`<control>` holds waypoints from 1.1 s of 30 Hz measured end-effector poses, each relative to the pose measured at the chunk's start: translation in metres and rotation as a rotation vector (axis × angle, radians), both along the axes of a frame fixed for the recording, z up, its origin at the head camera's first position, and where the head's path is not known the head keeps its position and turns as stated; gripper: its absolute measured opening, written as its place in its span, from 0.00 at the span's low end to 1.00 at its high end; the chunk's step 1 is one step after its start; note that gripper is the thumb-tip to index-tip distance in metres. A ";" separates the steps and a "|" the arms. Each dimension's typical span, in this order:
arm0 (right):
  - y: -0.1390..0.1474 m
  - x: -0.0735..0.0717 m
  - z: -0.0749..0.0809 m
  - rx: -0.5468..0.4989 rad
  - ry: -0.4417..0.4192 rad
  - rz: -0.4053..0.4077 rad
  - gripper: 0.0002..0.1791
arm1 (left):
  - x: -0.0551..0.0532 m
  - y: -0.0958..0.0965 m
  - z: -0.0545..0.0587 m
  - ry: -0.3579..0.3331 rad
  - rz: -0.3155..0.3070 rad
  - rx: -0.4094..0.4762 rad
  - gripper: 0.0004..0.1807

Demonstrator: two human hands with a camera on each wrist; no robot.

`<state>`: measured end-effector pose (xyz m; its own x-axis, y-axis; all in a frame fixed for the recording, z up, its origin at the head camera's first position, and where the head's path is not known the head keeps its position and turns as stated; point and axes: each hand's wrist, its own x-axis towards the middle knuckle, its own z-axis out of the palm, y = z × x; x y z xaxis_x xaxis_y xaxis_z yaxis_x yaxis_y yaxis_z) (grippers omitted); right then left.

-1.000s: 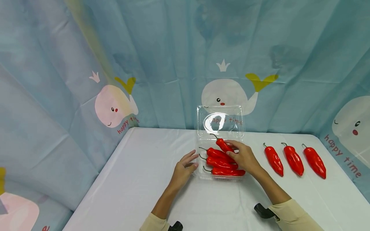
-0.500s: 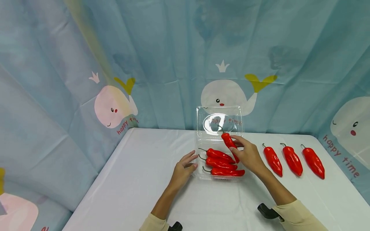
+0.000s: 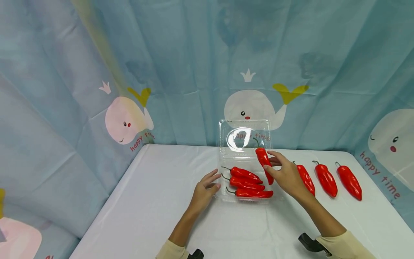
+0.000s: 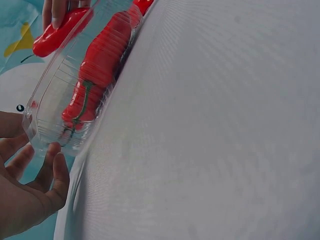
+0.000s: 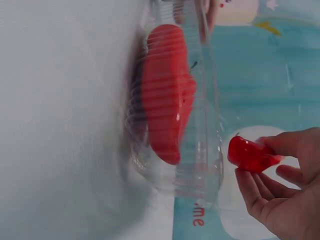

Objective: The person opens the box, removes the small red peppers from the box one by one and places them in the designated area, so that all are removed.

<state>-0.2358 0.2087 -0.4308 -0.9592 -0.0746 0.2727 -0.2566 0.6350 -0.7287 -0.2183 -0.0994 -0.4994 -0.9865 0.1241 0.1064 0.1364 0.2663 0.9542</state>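
Note:
A clear plastic clamshell box [image 3: 228,198] stands on the table with its lid [image 3: 230,153] raised at the back. Inside lie three red peppers [image 3: 253,194] with green stems, one behind another. My left hand [image 3: 203,194] is at the box's left end, fingertips right at the wall; the left wrist view shows its fingers [image 4: 60,175] loosely bent there. My right hand [image 3: 288,176] pinches another red pepper [image 3: 262,158] between thumb and fingers. That pepper is tilted, stem up, over the box's back right corner. In the right wrist view its blunt end [image 5: 245,154] sticks out past the fingertips.
Three more red peppers lie in a row to the right, including a middle one [image 3: 326,180] and an outer one [image 3: 350,182]; my right hand and wrist partly overlap the nearest. A blue whale-print curtain [image 3: 187,90] hangs behind the white table [image 3: 155,180].
My right hand has lifted the pepper off the others in the box and moved it right, turning it more upright. My left hand stays at the box's left end.

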 end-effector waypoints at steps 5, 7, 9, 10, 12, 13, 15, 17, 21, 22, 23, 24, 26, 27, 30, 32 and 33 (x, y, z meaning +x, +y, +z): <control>0.007 0.007 0.003 0.012 0.015 -0.019 0.36 | 0.000 0.000 0.001 -0.003 -0.002 -0.003 0.22; 0.010 0.010 0.005 0.019 0.027 -0.023 0.35 | 0.001 0.000 0.001 -0.007 -0.004 -0.002 0.22; 0.013 0.015 0.007 0.018 0.025 -0.021 0.35 | 0.001 0.000 0.001 -0.006 -0.007 0.000 0.22; 0.015 0.017 0.008 0.017 0.022 -0.019 0.35 | 0.001 0.000 0.001 -0.006 -0.008 0.000 0.22; 0.018 0.022 0.011 0.017 0.013 -0.019 0.36 | 0.001 0.000 0.001 -0.003 -0.011 0.002 0.23; 0.020 0.023 0.012 0.015 0.006 -0.019 0.37 | 0.001 0.000 0.001 -0.002 -0.011 0.003 0.23; 0.023 0.026 0.013 0.015 0.004 -0.022 0.37 | 0.001 0.000 0.001 0.000 -0.011 0.005 0.22; 0.027 0.028 0.013 0.026 0.012 -0.034 0.37 | 0.001 0.000 0.001 0.000 -0.010 0.007 0.22; 0.036 0.031 0.013 0.027 0.027 -0.053 0.37 | 0.001 -0.001 0.001 -0.010 -0.009 0.007 0.22; 0.039 0.032 0.012 0.023 0.028 -0.056 0.36 | 0.001 -0.001 0.000 -0.012 -0.008 0.006 0.22; 0.041 0.033 0.012 0.019 0.028 -0.059 0.36 | 0.001 -0.001 0.000 -0.011 -0.009 0.006 0.22; 0.043 0.033 0.012 0.015 0.030 -0.062 0.36 | 0.001 -0.001 -0.001 -0.013 -0.010 0.005 0.22; 0.048 0.035 0.012 0.016 0.030 -0.069 0.36 | 0.001 -0.001 -0.002 -0.010 -0.014 0.009 0.23; 0.051 0.036 0.012 0.016 0.028 -0.074 0.36 | 0.000 -0.002 -0.002 -0.002 -0.018 0.014 0.23; 0.058 0.039 0.012 0.030 0.026 -0.096 0.37 | 0.000 -0.002 -0.004 0.018 -0.026 0.027 0.23; 0.063 0.040 0.012 0.033 0.019 -0.109 0.37 | -0.001 -0.002 -0.004 0.029 -0.030 0.030 0.23; 0.065 0.041 0.012 0.033 0.018 -0.112 0.37 | -0.001 -0.003 -0.004 0.030 -0.030 0.028 0.23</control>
<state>-0.1947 0.2742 -0.4192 -0.9571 0.0237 0.2887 -0.1951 0.6841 -0.7028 -0.2189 -0.1019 -0.5035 -0.9787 0.1499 0.1401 0.1728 0.2347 0.9566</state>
